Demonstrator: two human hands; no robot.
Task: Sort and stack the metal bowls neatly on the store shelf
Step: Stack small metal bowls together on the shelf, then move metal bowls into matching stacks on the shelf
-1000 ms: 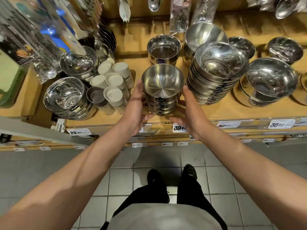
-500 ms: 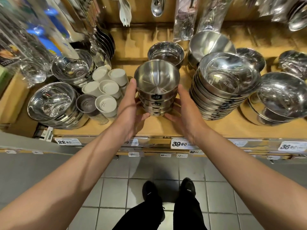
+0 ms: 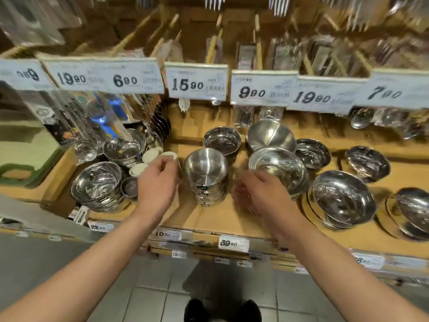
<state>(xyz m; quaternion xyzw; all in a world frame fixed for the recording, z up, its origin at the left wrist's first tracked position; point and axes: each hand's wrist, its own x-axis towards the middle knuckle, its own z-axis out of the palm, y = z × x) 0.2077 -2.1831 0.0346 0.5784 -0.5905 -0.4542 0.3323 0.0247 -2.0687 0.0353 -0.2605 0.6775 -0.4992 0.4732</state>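
A stack of small steel bowls (image 3: 205, 175) stands on the wooden shelf (image 3: 222, 219) at its middle. My left hand (image 3: 157, 184) hovers just left of the stack, fingers loosely curled, holding nothing. My right hand (image 3: 260, 194) hangs to the right of the stack, apart from it, fingers relaxed and blurred. Behind the stack sits a single deeper bowl (image 3: 221, 141). A tall stack of wide bowls (image 3: 278, 168) stands right of my right hand, partly hidden by it.
More steel bowls fill the shelf: a stack at the left (image 3: 97, 184), bowls at the right (image 3: 343, 201) and far right (image 3: 413, 210). White cups (image 3: 144, 163) stand left of my left hand. Price tags (image 3: 197, 81) hang on the upper shelf edge.
Both hands have let go of the small bowl stack, which now rests on the shelf, and drawn apart to its sides. The camera has tilted up, showing the upper shelf's price tags.
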